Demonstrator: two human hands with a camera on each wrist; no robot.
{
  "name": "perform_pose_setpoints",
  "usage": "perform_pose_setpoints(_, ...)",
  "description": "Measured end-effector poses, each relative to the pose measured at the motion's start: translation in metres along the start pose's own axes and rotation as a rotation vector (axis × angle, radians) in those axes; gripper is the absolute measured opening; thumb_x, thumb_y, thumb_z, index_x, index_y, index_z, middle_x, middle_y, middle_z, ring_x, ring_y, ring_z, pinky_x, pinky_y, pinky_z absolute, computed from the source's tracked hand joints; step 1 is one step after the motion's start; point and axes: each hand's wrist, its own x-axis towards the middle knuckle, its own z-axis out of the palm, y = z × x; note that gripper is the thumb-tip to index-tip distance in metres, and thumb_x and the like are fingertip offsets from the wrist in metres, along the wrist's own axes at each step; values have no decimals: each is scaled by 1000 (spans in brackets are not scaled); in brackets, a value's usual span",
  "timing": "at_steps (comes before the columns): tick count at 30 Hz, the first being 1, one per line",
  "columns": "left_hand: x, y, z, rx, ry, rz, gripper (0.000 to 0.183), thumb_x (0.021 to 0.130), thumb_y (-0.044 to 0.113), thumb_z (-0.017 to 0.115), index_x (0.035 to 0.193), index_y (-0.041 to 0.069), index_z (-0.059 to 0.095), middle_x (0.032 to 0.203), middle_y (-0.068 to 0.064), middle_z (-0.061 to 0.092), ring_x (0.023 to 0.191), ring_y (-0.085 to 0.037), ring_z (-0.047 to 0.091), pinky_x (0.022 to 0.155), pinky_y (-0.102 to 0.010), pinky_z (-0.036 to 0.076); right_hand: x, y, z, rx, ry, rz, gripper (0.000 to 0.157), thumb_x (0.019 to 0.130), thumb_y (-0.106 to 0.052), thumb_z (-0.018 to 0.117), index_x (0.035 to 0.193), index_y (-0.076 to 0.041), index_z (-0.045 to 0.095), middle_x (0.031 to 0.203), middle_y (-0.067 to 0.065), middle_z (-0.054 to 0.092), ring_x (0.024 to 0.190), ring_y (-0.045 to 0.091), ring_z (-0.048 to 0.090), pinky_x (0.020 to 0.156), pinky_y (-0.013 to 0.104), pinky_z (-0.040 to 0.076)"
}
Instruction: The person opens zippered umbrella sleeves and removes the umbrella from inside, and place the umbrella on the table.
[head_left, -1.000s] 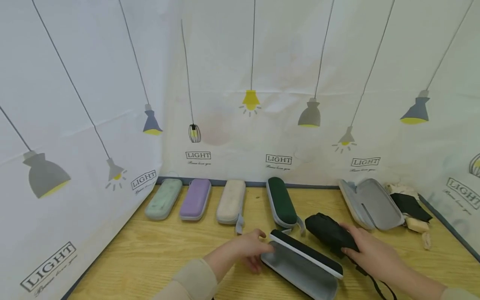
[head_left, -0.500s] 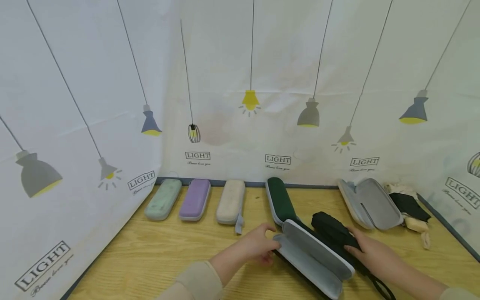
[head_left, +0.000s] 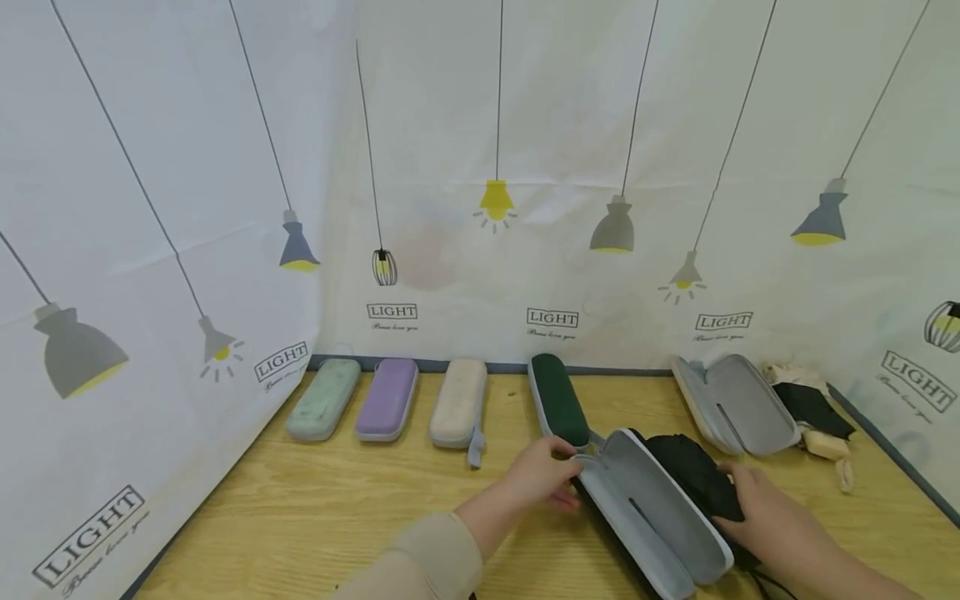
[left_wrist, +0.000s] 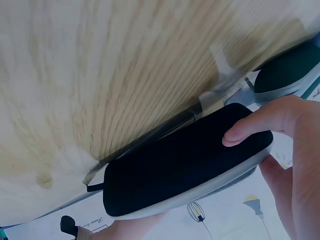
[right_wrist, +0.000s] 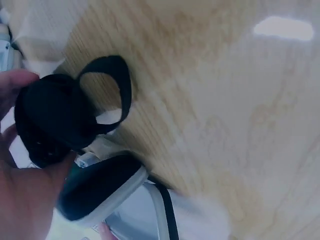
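Note:
My left hand point(head_left: 536, 477) pinches the near-left end of an open black hard case point(head_left: 666, 518) with a grey lining, its lid raised on the right. In the left wrist view the thumb lies on the black outside of that case point(left_wrist: 175, 167). My right hand point(head_left: 776, 521) grips a compact black folded umbrella point(head_left: 686, 467) just beyond the raised lid, overlapping it in the head view. A wrist strap point(right_wrist: 122, 92) loops from the end of the umbrella point(right_wrist: 57, 112) in the right wrist view. Part of the umbrella is hidden behind the lid.
Closed cases in mint point(head_left: 324, 400), purple point(head_left: 387, 400), cream point(head_left: 457, 402) and dark green point(head_left: 558, 398) line the back of the table point(head_left: 337, 517). Back right lies an open grey-lined case point(head_left: 753, 408) beside small cloth items point(head_left: 813, 408). A printed sheet point(head_left: 442, 125) stands behind.
The black case has moved right and turned, its lid opening wider to show the lining. My left hand has travelled right with it; the umbrella has shifted slightly right and nearer.

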Motion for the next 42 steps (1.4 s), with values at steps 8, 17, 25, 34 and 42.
perform_pose_setpoints(8,5,5,12,-17,20,-5,21,86,17,59,105,8,54,75,-15,55,56,-31,62,59,-46,51,-21,8,-4,248,-109,-134,62,88,-40,53,136,-8,33,129,25,30,113,43,36,78,49,42)
perform_pose_setpoints(17,15,10,17,9,14,9,20,87,19,59,104,9,55,73,-18,57,58,-33,61,56,-44,51,-40,-1,0,336,-232,-357,69,87,-30,58,144,-23,19,141,28,-12,119,60,9,72,67,35)
perform_pose_setpoints(25,22,19,13,344,67,112,29,82,29,65,105,14,57,80,-2,60,60,-22,60,55,-34,49,-40,-9,3,190,-127,-410,54,76,-50,63,124,-33,47,144,21,4,119,47,26,74,32,47)
perform_pose_setpoints(34,48,25,7,1149,179,429,33,82,40,62,114,33,58,112,7,52,98,-13,46,76,-30,43,-32,-12,6,45,-64,-417,52,67,-59,64,113,-35,55,143,16,23,121,49,22,79,61,36)
perform_pose_setpoints(42,66,18,-14,1552,-44,548,36,93,35,47,128,39,46,138,6,35,130,-21,24,103,-44,22,-26,-17,8,1,-105,-422,54,64,-63,63,111,-35,59,146,13,19,122,52,18,80,58,38)
